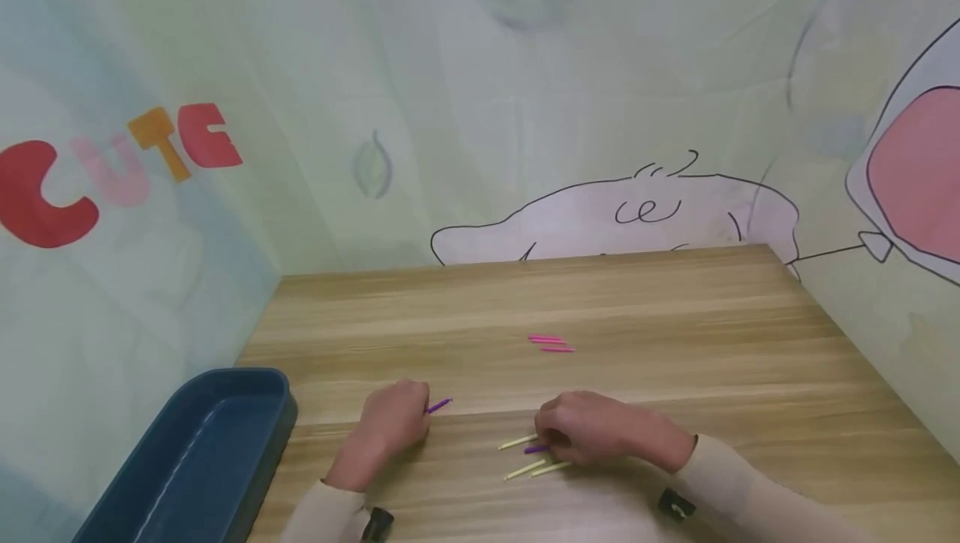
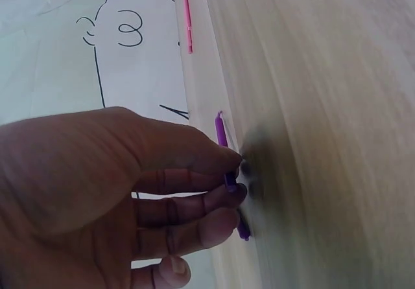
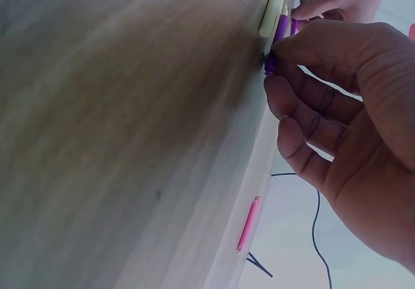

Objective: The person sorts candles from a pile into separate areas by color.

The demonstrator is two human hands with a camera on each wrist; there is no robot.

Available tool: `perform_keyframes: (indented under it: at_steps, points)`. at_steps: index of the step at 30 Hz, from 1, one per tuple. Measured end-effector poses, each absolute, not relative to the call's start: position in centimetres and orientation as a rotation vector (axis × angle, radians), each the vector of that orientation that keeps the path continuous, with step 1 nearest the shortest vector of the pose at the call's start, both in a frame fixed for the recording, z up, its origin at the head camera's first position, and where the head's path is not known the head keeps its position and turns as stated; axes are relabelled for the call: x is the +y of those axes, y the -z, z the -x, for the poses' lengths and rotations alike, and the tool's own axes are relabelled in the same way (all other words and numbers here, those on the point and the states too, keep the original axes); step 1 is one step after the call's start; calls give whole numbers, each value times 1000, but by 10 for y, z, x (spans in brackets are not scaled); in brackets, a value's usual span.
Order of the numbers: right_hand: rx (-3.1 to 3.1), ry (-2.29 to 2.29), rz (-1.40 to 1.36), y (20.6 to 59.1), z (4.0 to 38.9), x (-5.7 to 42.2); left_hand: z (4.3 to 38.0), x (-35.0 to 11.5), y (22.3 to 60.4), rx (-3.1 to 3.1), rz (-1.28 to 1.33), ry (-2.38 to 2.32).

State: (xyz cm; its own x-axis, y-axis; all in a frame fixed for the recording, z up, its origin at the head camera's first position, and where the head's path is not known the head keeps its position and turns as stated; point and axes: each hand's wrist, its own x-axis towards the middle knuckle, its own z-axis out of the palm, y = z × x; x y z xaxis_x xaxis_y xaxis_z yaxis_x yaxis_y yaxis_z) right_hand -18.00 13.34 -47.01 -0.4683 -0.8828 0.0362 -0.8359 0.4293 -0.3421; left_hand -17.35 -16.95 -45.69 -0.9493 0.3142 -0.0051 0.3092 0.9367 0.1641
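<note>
In the head view my left hand [image 1: 393, 418] is low over the wooden table, left of centre. Its thumb and fingertips pinch a thin purple candle [image 2: 222, 132], whose wick end points away from the hand. The end of another purple candle [image 2: 244, 229] shows below it, partly hidden behind the fingers. To the right, my right hand [image 1: 588, 426] pinches one end of a purple candle [image 1: 536, 449] close over the tabletop. Pale yellow candles [image 1: 525, 470] lie around that hand's fingertips, one of them [image 1: 517, 442] just beyond the purple candle.
Three pink candles [image 1: 551, 342] lie farther back on the table [image 1: 420, 309]. A deep dark blue tray [image 1: 281, 409] stands at the left edge. Behind the table hangs a printed cloth backdrop [image 1: 480, 109] with cartoon drawings and letters.
</note>
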Motion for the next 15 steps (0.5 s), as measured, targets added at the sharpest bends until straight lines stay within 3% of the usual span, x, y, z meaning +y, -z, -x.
perform_keyframes:
  at_steps: [15]
  points:
    - [2540,464,1525,473,181,132,176,-180,458,3103,-360,-180]
